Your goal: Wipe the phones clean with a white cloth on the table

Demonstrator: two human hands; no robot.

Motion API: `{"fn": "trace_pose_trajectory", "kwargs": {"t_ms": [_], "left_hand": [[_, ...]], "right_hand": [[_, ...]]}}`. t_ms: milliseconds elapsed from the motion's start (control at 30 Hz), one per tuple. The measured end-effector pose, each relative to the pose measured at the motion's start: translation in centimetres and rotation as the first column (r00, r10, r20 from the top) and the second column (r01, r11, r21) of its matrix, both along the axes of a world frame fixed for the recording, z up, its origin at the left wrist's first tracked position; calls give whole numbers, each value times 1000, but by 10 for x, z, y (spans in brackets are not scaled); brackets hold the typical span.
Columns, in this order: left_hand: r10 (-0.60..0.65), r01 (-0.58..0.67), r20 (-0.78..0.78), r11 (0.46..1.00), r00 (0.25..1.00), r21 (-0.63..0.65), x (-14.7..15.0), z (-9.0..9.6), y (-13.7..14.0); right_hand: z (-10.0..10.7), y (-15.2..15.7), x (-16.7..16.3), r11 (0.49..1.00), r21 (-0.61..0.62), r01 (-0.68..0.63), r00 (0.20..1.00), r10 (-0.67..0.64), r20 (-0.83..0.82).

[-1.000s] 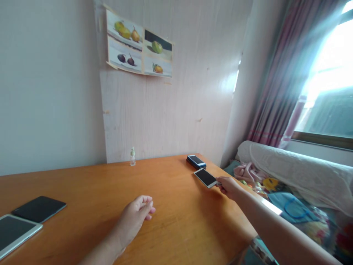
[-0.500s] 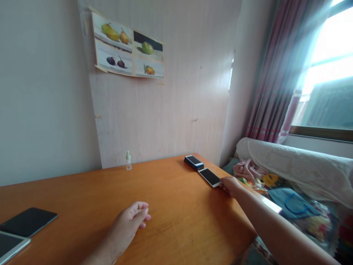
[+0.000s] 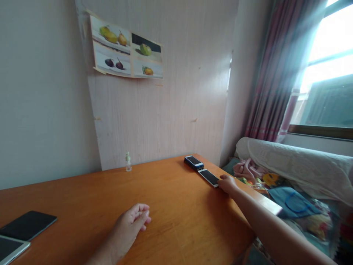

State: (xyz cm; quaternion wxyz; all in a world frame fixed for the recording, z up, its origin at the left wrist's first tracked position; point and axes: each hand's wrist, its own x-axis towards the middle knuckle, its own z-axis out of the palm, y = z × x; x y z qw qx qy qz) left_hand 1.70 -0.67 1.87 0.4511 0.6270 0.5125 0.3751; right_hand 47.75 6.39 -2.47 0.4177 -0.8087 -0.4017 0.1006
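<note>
Loosely curled and with nothing in it, my left hand (image 3: 132, 224) hovers over or rests on the front middle of the table. My right hand (image 3: 228, 184) reaches to the table's right side, its thumb and fingers closed at the near end of a white-framed smartphone (image 3: 209, 177) with a dark screen. That phone lies face up, its far end against or just beside a small stack of phones (image 3: 193, 161). A white-framed phone tops the stack, with dark blue edges under it. The fingertips under my right hand are partly hidden.
On the orange-brown table (image 3: 91, 198) a small clear pump bottle (image 3: 128, 162) stands near the wall. A black tablet (image 3: 29, 223) and a white-edged tablet (image 3: 12, 250) lie at the left. Right of the table is a bed with clothes and bags (image 3: 295, 202).
The near end of the phone has shifted very slightly left, with my right hand still at it. My left hand is almost unmoved. The view has tilted a little.
</note>
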Motion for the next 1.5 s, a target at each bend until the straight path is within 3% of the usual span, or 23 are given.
{"fn": "trace_pose_trajectory", "kwargs": {"t_ms": [400,600,767,833,933,1000,1100,1200,1367,1500], "left_hand": [[-13,13,-12,1000,1000,8,-1,-3,3],[-37,38,-20,999,999,32,-3,-1,2],[-32,33,-9,997,999,72,-2,-10,8],[-12,14,-17,993,1000,118,-2,-16,11],[51,-37,-56,973,997,228,-7,-24,17],[114,-59,-157,947,981,315,-14,-27,22],[239,-156,-209,924,948,348,-25,-30,26],[332,-226,-253,901,909,370,-33,-31,27],[521,-385,-299,827,799,411,-45,-27,32],[689,-551,-352,721,634,419,-61,-16,31]], "right_hand": [[4,-5,-6,1000,13,-12,990,11,137],[14,-19,-36,994,110,-2,980,-20,198],[25,-16,-95,966,177,-188,966,149,210],[27,-12,-127,928,231,-292,956,273,112],[26,-5,-178,855,297,-425,879,468,-88],[22,0,-205,830,262,-492,845,528,-83],[9,8,-229,808,106,-579,812,560,166],[-6,15,-231,745,-91,-661,694,654,301],[-17,25,-221,727,-135,-674,668,677,310],[-18,31,-219,706,-170,-688,643,701,310]]}}
